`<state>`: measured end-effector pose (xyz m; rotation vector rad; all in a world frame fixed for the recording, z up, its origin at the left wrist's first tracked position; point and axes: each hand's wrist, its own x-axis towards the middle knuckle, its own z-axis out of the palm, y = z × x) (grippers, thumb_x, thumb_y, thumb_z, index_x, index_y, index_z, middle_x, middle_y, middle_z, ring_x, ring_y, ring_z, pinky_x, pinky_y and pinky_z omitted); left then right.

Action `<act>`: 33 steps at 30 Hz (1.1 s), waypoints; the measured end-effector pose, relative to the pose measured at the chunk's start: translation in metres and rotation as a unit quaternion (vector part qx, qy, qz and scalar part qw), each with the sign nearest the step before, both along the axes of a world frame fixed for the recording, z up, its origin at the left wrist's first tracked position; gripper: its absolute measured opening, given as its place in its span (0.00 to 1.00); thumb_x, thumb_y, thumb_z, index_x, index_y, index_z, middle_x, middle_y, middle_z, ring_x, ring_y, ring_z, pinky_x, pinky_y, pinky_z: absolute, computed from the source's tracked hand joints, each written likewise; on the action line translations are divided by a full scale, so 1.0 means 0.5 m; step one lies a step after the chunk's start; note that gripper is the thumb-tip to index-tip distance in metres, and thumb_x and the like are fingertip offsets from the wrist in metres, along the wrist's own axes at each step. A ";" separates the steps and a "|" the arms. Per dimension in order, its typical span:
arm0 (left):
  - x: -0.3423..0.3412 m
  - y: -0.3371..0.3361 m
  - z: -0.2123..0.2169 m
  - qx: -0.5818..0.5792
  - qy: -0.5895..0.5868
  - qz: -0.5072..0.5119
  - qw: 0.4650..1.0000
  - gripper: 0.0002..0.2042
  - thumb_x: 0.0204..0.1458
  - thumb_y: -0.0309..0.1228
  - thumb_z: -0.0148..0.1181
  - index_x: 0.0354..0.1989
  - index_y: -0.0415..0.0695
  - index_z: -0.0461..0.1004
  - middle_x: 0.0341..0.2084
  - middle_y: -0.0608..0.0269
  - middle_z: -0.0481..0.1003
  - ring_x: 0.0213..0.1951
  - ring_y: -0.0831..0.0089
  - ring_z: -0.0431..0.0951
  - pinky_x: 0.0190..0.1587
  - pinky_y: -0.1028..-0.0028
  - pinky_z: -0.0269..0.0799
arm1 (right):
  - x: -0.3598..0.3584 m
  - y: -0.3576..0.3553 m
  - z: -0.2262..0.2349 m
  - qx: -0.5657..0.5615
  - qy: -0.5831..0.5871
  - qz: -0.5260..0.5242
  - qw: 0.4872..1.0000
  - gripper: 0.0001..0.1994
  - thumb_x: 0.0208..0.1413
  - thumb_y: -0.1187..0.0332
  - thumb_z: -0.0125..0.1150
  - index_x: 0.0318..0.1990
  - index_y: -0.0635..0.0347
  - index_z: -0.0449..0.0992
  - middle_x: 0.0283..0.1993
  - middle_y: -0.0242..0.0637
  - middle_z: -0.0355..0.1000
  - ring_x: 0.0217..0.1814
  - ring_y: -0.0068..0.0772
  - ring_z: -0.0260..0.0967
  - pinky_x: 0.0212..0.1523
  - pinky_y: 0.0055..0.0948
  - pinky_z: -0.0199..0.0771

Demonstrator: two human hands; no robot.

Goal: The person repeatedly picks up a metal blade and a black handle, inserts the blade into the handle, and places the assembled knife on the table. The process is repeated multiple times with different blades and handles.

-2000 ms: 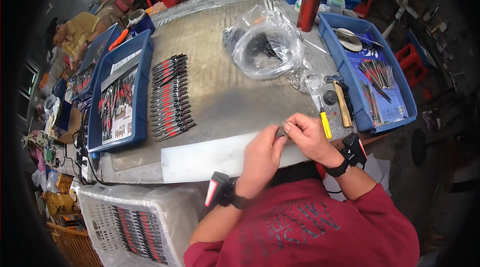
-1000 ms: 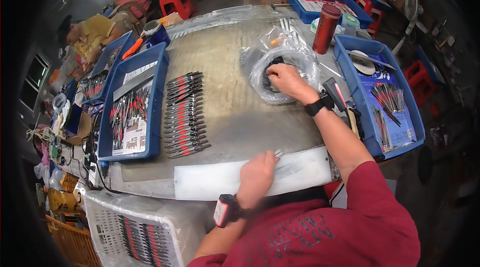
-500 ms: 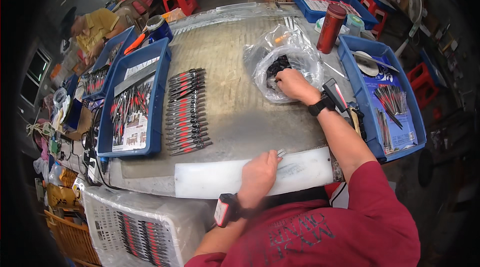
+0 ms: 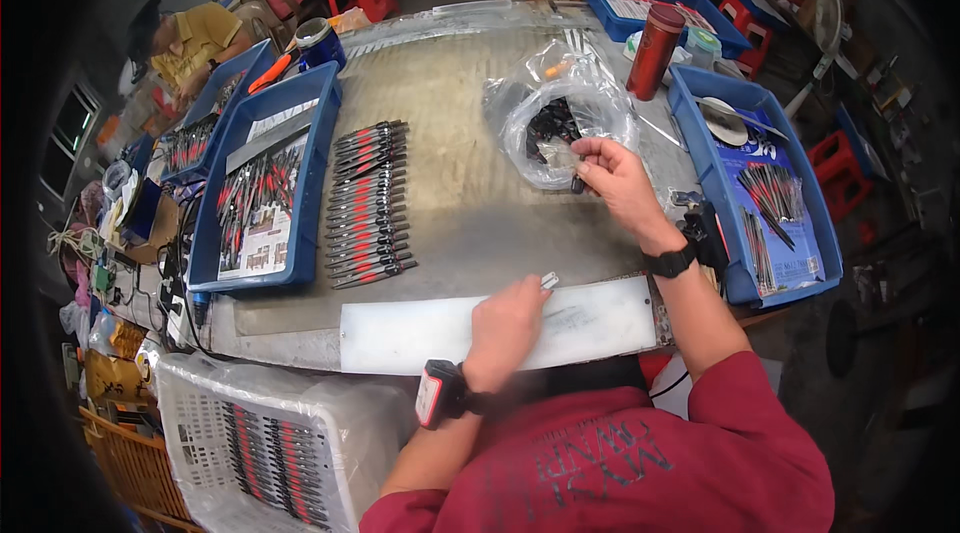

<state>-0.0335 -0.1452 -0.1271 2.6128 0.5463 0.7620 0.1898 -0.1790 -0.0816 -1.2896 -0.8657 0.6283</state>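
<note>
I see my right hand (image 4: 612, 173) pinching a small dark part (image 4: 577, 183) at the near edge of the crumpled clear plastic bag (image 4: 560, 113) of black pieces. Nearer me than the bag, my left hand (image 4: 508, 321) grips a small silver metal piece (image 4: 548, 280) over the white rectangular plastic board (image 4: 420, 333).

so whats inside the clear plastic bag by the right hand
Small black parts are piled inside the clear plastic bag. The right hand holds something small at its edge; crumpled plastic hides anything underneath.
</note>
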 end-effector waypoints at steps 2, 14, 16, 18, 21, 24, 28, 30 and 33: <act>-0.004 0.000 0.005 -0.023 -0.021 0.000 1.000 0.07 0.51 0.30 0.59 0.34 0.44 0.69 0.20 0.57 0.68 0.21 0.56 0.72 0.22 0.63 0.67 | -0.023 -0.035 0.002 -0.027 0.023 0.020 0.999 0.10 0.57 0.73 0.55 0.46 0.65 0.71 0.31 0.26 0.70 0.30 0.11 0.64 0.31 0.13 0.64; -0.026 -0.020 0.049 -0.007 -0.057 -0.032 0.998 0.08 0.49 0.27 0.60 0.35 0.42 0.69 0.19 0.59 0.67 0.20 0.59 0.71 0.21 0.65 0.66 | -0.117 -0.153 -0.011 -0.040 0.076 0.022 0.996 0.06 0.57 0.73 0.57 0.40 0.63 0.72 0.36 0.34 0.75 0.32 0.19 0.71 0.33 0.18 0.70; -0.030 -0.023 0.054 0.005 -0.056 -0.038 0.998 0.08 0.49 0.27 0.60 0.35 0.42 0.69 0.19 0.59 0.67 0.20 0.60 0.71 0.21 0.66 0.66 | -0.129 -0.163 -0.012 -0.027 0.086 0.026 0.996 0.06 0.57 0.73 0.57 0.40 0.63 0.72 0.35 0.35 0.75 0.31 0.19 0.70 0.33 0.18 0.70; -0.034 -0.026 0.057 0.011 -0.053 -0.042 0.998 0.08 0.49 0.26 0.60 0.35 0.41 0.69 0.18 0.59 0.67 0.19 0.61 0.71 0.21 0.66 0.66 | -0.138 -0.168 -0.014 -0.029 0.087 0.021 0.996 0.06 0.57 0.73 0.57 0.40 0.64 0.72 0.35 0.35 0.74 0.31 0.20 0.70 0.33 0.19 0.70; -0.038 -0.028 0.060 0.019 -0.050 -0.045 0.998 0.09 0.49 0.26 0.60 0.36 0.40 0.69 0.18 0.59 0.66 0.19 0.61 0.71 0.21 0.66 0.66 | -0.151 -0.177 -0.020 -0.031 0.095 0.019 0.995 0.06 0.57 0.73 0.56 0.40 0.65 0.71 0.35 0.36 0.74 0.31 0.20 0.70 0.33 0.20 0.71; -0.040 -0.031 0.060 0.030 -0.054 -0.041 0.997 0.09 0.49 0.30 0.60 0.29 0.42 0.66 0.17 0.61 0.64 0.19 0.63 0.69 0.20 0.66 0.65 | -0.161 -0.186 -0.028 -0.037 0.106 0.012 0.994 0.06 0.57 0.72 0.57 0.40 0.64 0.71 0.33 0.33 0.74 0.32 0.19 0.71 0.33 0.19 0.70; -0.043 -0.036 0.060 0.028 -0.045 -0.043 0.998 0.09 0.49 0.30 0.60 0.29 0.42 0.65 0.17 0.60 0.64 0.19 0.63 0.69 0.20 0.66 0.65 | -0.168 -0.191 -0.042 -0.023 0.136 0.008 0.990 0.06 0.57 0.72 0.57 0.40 0.64 0.71 0.32 0.32 0.73 0.32 0.18 0.71 0.33 0.18 0.70; -0.043 -0.037 0.060 0.025 -0.043 -0.044 0.998 0.09 0.49 0.30 0.60 0.29 0.42 0.66 0.17 0.60 0.65 0.19 0.63 0.69 0.20 0.66 0.65 | -0.169 -0.191 -0.049 -0.023 0.139 0.004 0.990 0.06 0.57 0.74 0.56 0.40 0.65 0.71 0.34 0.35 0.74 0.31 0.21 0.71 0.33 0.20 0.71; -0.043 -0.039 0.057 0.007 -0.044 -0.044 0.998 0.09 0.49 0.30 0.60 0.29 0.42 0.66 0.17 0.60 0.65 0.19 0.62 0.69 0.20 0.66 0.65 | -0.172 -0.193 -0.055 -0.023 0.147 0.007 0.989 0.05 0.58 0.74 0.55 0.40 0.65 0.70 0.35 0.37 0.74 0.31 0.23 0.71 0.33 0.21 0.72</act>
